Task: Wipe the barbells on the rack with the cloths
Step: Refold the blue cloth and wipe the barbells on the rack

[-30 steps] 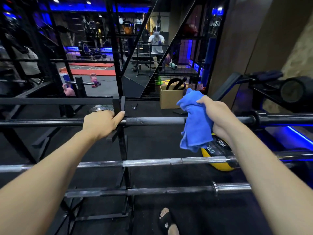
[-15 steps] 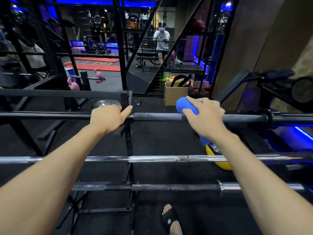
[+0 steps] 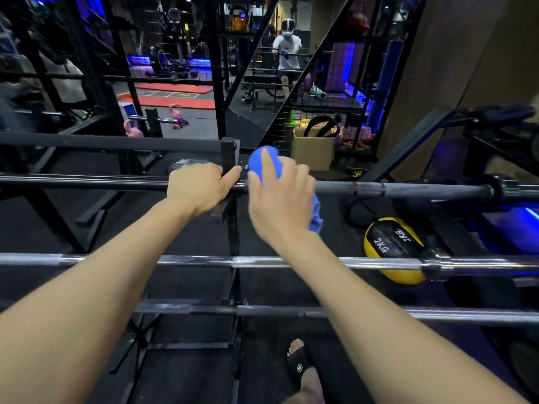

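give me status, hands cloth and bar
Left hand grips top bar beside rack post. Right hand wraps blue cloth round the same bar, close to the left hand. Nothing in the way rightward.

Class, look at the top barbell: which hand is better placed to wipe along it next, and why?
The right hand. It already presses the blue cloth around the top barbell, while the left hand only grips the bar bare.
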